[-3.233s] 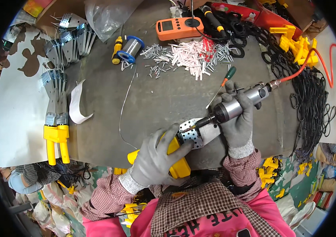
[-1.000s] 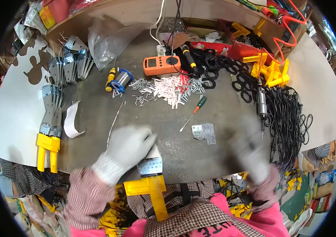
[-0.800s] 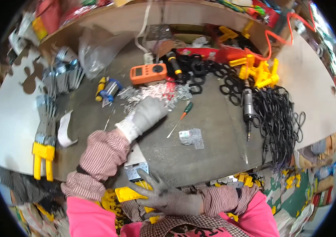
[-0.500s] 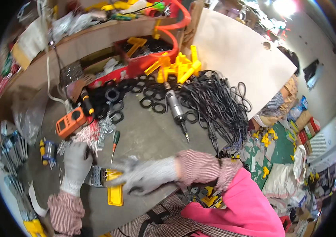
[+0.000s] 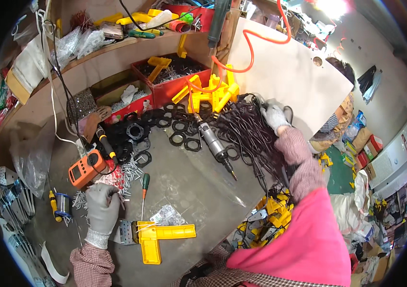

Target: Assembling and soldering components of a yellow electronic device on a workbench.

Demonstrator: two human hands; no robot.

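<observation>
My left hand (image 5: 102, 209), in a grey glove, rests at the left of the bench beside a heap of small metal pins and red sleeves (image 5: 115, 178). Its fingers are curled together; a thin piece seems to be at their tips, too small to name. My right hand (image 5: 275, 116), also gloved, reaches far out to a bundle of black cables (image 5: 246, 129), its fingers closed on a cable at the bundle's top right. In front of me lies a yellow plastic casing (image 5: 151, 246), its parts forming a T shape, against a perforated metal plate (image 5: 127, 232).
An orange meter (image 5: 86, 168), a green-handled screwdriver (image 5: 145, 181) and a solder spool (image 5: 62, 204) lie around my left hand. A power screwdriver (image 5: 214, 143) lies mid-bench by black rings (image 5: 179, 126). Red boxes (image 5: 170, 86) and yellow parts stand behind; more yellow parts (image 5: 270, 215) lie right.
My right hand has left the yellow casing and moved far to the right, onto the cables. The casing now shows a crosswise part. My left hand has stayed near the pins.
</observation>
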